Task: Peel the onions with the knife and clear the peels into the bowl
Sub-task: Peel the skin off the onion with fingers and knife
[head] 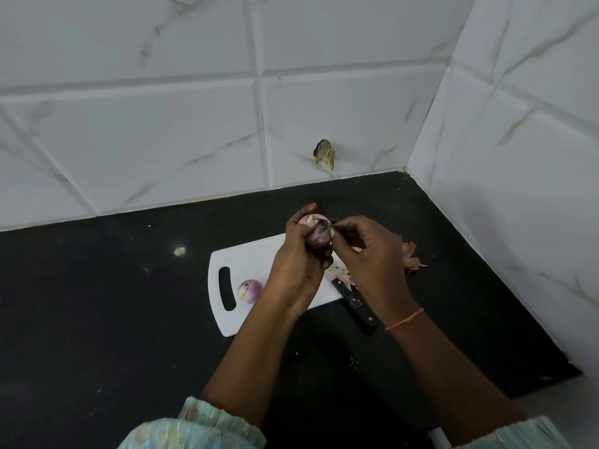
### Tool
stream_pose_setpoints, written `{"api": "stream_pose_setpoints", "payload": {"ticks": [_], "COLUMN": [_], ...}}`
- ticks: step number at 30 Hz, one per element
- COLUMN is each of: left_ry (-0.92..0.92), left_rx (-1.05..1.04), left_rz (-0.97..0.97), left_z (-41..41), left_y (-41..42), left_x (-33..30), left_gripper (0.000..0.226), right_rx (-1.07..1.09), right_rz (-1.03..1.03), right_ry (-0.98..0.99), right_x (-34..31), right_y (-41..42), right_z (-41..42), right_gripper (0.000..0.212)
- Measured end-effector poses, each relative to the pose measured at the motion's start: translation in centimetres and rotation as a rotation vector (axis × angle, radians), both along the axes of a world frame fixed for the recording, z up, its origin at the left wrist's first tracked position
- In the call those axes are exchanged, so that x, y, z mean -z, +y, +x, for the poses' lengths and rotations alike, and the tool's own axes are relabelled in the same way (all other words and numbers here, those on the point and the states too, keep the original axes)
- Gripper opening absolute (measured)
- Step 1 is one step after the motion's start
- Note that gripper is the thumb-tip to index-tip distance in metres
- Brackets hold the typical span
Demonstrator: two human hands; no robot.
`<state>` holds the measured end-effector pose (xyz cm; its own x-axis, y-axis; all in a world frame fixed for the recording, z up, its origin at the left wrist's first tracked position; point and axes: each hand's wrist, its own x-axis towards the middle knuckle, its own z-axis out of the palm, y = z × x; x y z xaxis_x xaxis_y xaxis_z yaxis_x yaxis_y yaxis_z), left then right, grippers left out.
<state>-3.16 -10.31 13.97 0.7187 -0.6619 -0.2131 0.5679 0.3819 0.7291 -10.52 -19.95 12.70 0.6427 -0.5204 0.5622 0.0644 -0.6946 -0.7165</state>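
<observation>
Left hand [299,254] holds an onion [316,233] up over the far side of the white cutting board [259,264], its grip curled round the onion w/ thumb on top. Right hand [366,251] is just beside it, grip pinched together on the onion's dark end, maybe on a bit of skin; can't tell. A 2nd onion [249,290] sits on the board near its handle slot. Knife [355,304] lies at the board's near right corner, black handle out on the black bench [97,303]. Peels [411,257] lie off the board's right side, more by the knife.
</observation>
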Motion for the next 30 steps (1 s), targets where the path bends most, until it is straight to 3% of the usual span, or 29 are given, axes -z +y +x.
{"api": "stream_pose_setpoints", "payload": {"ticks": [8, 15, 21, 30], "left_ry": [-0.021, -0.031, -0.123, -0.065], "left_rx": [0.055, 0.025, -0.021, -0.030], "left_rz": [-0.022, -0.079, -0.024, -0.077], "left_z": [-0.1, 0.3, 0.3, -0.1], "left_y": [0.5, 0.2, 0.1, 0.3], "left_x": [-0.5, -0.5, -0.6, -0.9], "left_gripper": [0.027, 0.028, 0.028, 0.027], "right_rx": [0.038, -0.095, -0.068, 0.030], "right_rz": [0.020, 0.065, 0.077, 0.077], "right_ry": [-0.031, -0.019, -0.029, -0.071], "right_x": [-1.3, -2.0, -1.8, -1.9], "right_y": [-0.4, -0.3, -0.4, 0.5], "right_z": [0.3, 0.0, 0.0, 0.3], "right_gripper": [0.007, 0.015, 0.005, 0.006]}}
